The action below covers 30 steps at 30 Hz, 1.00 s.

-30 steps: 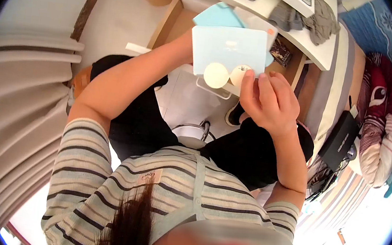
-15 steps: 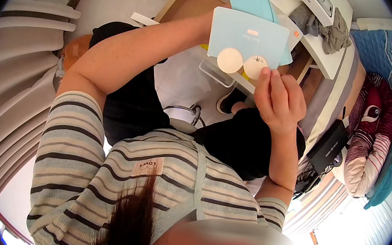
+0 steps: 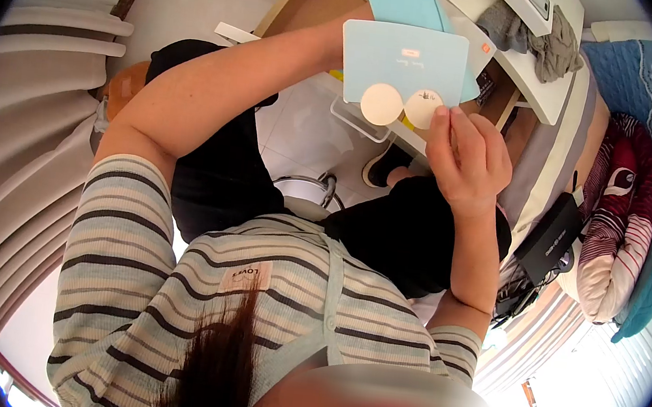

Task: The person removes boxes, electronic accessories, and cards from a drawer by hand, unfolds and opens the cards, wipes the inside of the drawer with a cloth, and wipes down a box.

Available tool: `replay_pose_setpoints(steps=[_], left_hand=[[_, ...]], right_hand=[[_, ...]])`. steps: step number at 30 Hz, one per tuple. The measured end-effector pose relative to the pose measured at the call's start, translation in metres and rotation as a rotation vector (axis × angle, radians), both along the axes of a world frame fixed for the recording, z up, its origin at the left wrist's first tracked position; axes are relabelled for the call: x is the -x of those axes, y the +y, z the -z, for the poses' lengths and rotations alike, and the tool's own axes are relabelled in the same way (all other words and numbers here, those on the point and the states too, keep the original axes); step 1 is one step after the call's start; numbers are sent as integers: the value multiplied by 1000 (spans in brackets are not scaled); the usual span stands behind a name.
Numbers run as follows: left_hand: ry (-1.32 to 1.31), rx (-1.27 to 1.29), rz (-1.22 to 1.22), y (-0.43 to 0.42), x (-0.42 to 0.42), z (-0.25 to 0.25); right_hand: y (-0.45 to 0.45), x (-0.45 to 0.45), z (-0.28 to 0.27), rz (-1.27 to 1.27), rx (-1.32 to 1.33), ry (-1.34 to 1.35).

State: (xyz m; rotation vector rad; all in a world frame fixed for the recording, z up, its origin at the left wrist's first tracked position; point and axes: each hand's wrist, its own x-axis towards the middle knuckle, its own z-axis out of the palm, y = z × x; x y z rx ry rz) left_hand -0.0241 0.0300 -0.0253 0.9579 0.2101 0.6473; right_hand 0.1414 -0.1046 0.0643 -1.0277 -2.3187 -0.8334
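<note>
A light-blue card (image 3: 405, 57) is held up over the open drawer (image 3: 315, 8). Along its lower edge are two round cream pieces, a plain left one (image 3: 382, 104) and a right one (image 3: 423, 108) bearing small dark marks. My right hand (image 3: 470, 155) pinches the card's lower right corner, beside the marked round piece. The left forearm reaches behind the card, which hides my left hand and its fingers. Behind the card, a darker blue folded piece (image 3: 410, 4) and a pale card with an orange mark (image 3: 481, 51) stick out.
A white desktop (image 3: 547, 104) holds an iPhone box (image 3: 526, 4) and grey cloths (image 3: 552, 54). On the right, a striped bed carries a black box (image 3: 549, 239) and a maroon-and-white bundle (image 3: 617, 226). Curtains (image 3: 49, 119) hang at the left.
The view has shifted, so the desk and drawer appear further up and right. The card looks more level than half a second ago. My right hand keeps its pinch at the card's corner.
</note>
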Motion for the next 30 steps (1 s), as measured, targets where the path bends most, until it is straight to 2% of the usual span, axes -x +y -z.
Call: replay_pose_setpoints(steps=[1, 3, 4, 5, 7, 8, 10, 16, 19, 21, 24, 30], left_hand=[[-58, -9, 5, -1, 0, -3], [118, 97, -4, -3, 2, -9], [118, 97, -4, 8, -7, 3], [330, 247, 3, 29, -25, 24], [541, 397, 9, 27, -23, 17], [276, 188, 12, 12, -6, 13], [11, -21, 15, 1, 5, 1], [25, -70, 46, 6, 5, -1], [-5, 62, 39, 2, 8, -6], [117, 91, -31, 0, 3, -8], [143, 87, -18, -4, 10, -20], [92, 2, -77, 2, -1, 0]], right_hand=[[0, 0, 0, -3, -2, -2], [1, 0, 0, -7, -3, -3], [1, 1, 0, -9, 1, -4], [1, 1, 1, -11, 6, -4], [1, 1, 1, -12, 6, -8], [1, 1, 1, -13, 6, -12], [1, 1, 1, -12, 8, -14], [1, 1, 2, -9, 13, -10], [1, 1, 3, -10, 15, -10], [1, 1, 3, -11, 19, -7], [1, 0, 3, -12, 15, -13], [0, 0, 2, -6, 35, -13]])
